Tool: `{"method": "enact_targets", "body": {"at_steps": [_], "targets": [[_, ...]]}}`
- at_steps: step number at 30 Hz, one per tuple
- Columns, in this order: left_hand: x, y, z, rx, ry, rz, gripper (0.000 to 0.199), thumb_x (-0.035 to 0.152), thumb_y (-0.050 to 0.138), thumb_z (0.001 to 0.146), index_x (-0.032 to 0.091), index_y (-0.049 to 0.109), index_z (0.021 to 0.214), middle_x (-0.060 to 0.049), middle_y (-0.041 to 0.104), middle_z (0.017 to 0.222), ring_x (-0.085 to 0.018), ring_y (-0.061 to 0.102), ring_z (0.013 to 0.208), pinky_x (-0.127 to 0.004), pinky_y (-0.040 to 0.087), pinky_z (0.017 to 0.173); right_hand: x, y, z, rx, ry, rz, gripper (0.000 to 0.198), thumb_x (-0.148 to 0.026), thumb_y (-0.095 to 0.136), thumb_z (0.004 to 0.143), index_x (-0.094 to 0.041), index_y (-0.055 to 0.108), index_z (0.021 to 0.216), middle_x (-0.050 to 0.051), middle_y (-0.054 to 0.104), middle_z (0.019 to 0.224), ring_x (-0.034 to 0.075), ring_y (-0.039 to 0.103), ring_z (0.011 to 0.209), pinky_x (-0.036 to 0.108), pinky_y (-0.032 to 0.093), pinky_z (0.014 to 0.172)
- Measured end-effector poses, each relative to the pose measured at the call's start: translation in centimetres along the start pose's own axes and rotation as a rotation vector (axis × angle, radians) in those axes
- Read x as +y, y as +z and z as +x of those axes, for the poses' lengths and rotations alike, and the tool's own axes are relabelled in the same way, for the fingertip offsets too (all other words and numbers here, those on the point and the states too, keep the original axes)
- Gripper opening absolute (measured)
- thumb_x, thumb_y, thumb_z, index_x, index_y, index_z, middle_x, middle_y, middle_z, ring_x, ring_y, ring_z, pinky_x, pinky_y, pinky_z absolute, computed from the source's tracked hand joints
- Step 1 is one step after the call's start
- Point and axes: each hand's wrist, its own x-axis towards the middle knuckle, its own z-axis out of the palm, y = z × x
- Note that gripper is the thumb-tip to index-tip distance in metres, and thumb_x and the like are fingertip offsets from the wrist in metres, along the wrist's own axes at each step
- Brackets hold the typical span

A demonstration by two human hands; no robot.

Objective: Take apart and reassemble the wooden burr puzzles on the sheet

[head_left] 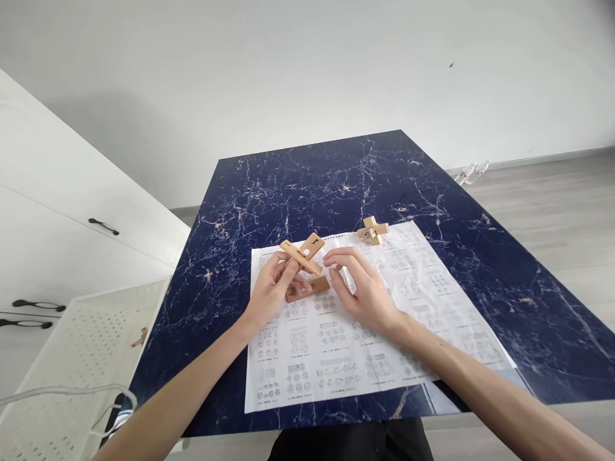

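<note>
My left hand (273, 285) grips two flat wooden puzzle pieces, joined crosswise and tilted above the paper. One is a long light strip (307, 262); the other piece (314, 242) bears a black mark near its end. Just below them, a third wooden piece (314, 287) with a hole lies on the sheet, partly covered by my left fingers. My right hand (360, 288) hovers to the right with thumb and fingers curved apart, its fingertips close to the strip's end and nothing visible between them. Underneath spreads a white instruction sheet (346, 374) printed with small diagrams.
An assembled wooden burr puzzle (372, 231) rests at the sheet's far edge. The dark blue marbled table (307, 186) stands near a wall. Left are a white cabinet (57, 211) and a perforated white surface (86, 339) with a cable (72, 389); clear bottles (473, 171) are on the right.
</note>
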Motion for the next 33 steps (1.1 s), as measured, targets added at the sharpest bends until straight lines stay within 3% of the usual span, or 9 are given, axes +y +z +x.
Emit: {"method": "enact_targets", "body": {"at_steps": [7, 12, 16, 23, 33], "targets": [[-0.2, 0.0, 0.1, 0.021, 0.022, -0.003, 0.043, 0.058, 0.072, 0.101, 0.019, 0.056, 0.111, -0.011, 0.081, 0.116, -0.016, 0.078, 0.072, -0.026, 0.057, 0.060, 0.5, 0.3, -0.2, -0.095, 0.073, -0.039, 0.018, -0.012, 0.052, 0.106, -0.025, 0.057, 0.118, 0.010, 0.069, 0.114, 0.026, 0.071, 0.100, 0.044, 0.063, 0.087], [-0.2, 0.0, 0.1, 0.016, 0.019, 0.032, 0.043, 0.059, 0.070, 0.101, 0.020, 0.058, 0.114, -0.010, 0.082, 0.108, -0.017, 0.078, 0.070, -0.027, 0.056, 0.061, 0.6, 0.2, -0.2, -0.087, 0.055, -0.080, 0.021, -0.021, 0.057, 0.108, -0.025, 0.058, 0.129, 0.011, 0.072, 0.115, 0.027, 0.073, 0.100, 0.047, 0.064, 0.087], [0.0, 0.2, -0.2, -0.017, -0.007, 0.052, 0.042, 0.059, 0.070, 0.101, 0.020, 0.057, 0.110, -0.005, 0.081, 0.087, -0.020, 0.079, 0.072, -0.028, 0.057, 0.063, 0.8, 0.3, -0.3, -0.108, -0.010, -0.152, 0.023, -0.024, 0.060, 0.109, -0.023, 0.064, 0.132, 0.013, 0.075, 0.122, 0.030, 0.076, 0.108, 0.049, 0.065, 0.091], [0.2, 0.2, -0.5, -0.040, -0.025, 0.107, 0.042, 0.060, 0.067, 0.103, 0.020, 0.056, 0.104, -0.007, 0.082, 0.094, -0.019, 0.080, 0.077, -0.028, 0.056, 0.066, 1.1, 0.2, -0.7, -0.184, -0.037, -0.244, 0.020, -0.024, 0.058, 0.112, -0.019, 0.072, 0.125, 0.011, 0.083, 0.111, 0.026, 0.081, 0.090, 0.038, 0.066, 0.070], [-0.2, -0.2, -0.3, -0.092, -0.049, 0.076, 0.038, 0.057, 0.068, 0.104, 0.020, 0.057, 0.103, -0.009, 0.084, 0.097, -0.022, 0.083, 0.083, -0.031, 0.062, 0.073, 1.2, 0.3, -1.1, -0.234, -0.113, -0.300, 0.021, -0.024, 0.053, 0.114, -0.021, 0.072, 0.121, 0.010, 0.083, 0.111, 0.025, 0.081, 0.093, 0.036, 0.064, 0.066]]}}
